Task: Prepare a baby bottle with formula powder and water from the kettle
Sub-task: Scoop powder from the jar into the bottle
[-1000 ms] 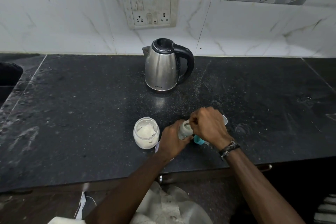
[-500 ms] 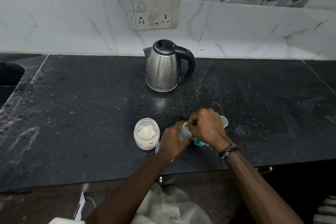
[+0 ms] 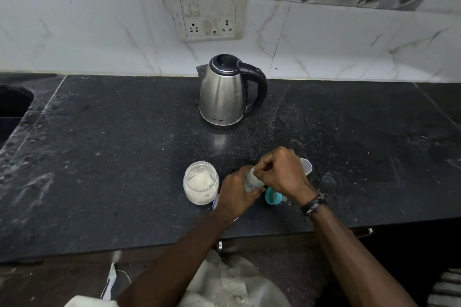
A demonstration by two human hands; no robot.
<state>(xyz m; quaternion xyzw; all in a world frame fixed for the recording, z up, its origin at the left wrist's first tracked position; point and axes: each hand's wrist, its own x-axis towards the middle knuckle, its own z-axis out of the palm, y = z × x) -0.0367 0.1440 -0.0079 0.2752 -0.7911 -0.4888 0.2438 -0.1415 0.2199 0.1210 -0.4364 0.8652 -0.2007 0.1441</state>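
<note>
Clear plastic bottle [image 3: 252, 180] near the table's [image 3: 112, 157] front edge: left hand [image 3: 235, 194] grips it, right hand's [image 3: 283, 173] fingers pinch something at its mouth. A slip could scatter powder.

A dark speckled stone counter [image 3: 104, 157] runs against a white tiled wall, its surface dusty and streaked pale toward the left. A steel kettle [image 3: 222, 97] with a black handle stands upright near the back. Toward the front edge sits 1 open glass jar [image 3: 200, 183] of white powder. Just right of it lie a teal bottle ring [image 3: 272, 196] and, a little farther back, a clear plastic cap [image 3: 306, 166]
</note>
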